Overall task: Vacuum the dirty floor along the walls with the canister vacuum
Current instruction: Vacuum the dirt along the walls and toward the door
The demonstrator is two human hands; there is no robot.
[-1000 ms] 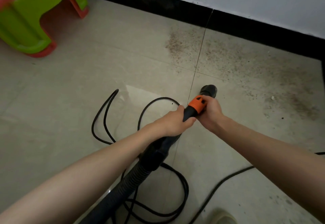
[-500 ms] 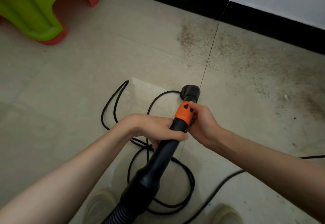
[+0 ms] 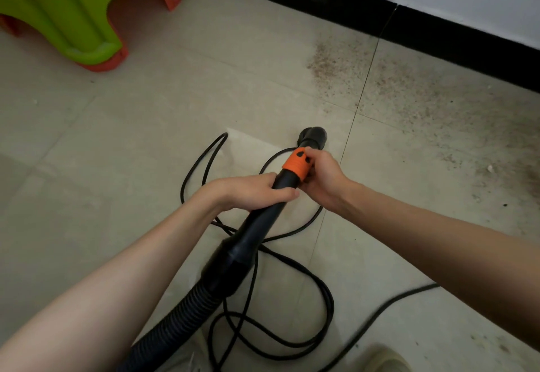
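Observation:
The black vacuum hose handle (image 3: 257, 231) runs from the ribbed hose (image 3: 175, 322) at the bottom up to an orange collar (image 3: 296, 165) and a black open nozzle end (image 3: 312, 136). My left hand (image 3: 251, 193) grips the black tube just below the collar. My right hand (image 3: 321, 178) holds the orange collar, fingers curled round it. A brown patch of dirt (image 3: 409, 91) is spread over the beige tiles along the black skirting board (image 3: 380, 20), beyond the nozzle and to its right.
A black power cord (image 3: 292, 313) lies in loops on the floor under the hose and trails off right. A green and orange plastic stool (image 3: 73, 20) stands at the top left. A shoe tip (image 3: 385, 357) shows at the bottom right.
The hose handle has swung more upright and closer to me, and the view has shifted right. My left hand moved down the tube a little. Both hands keep their hold.

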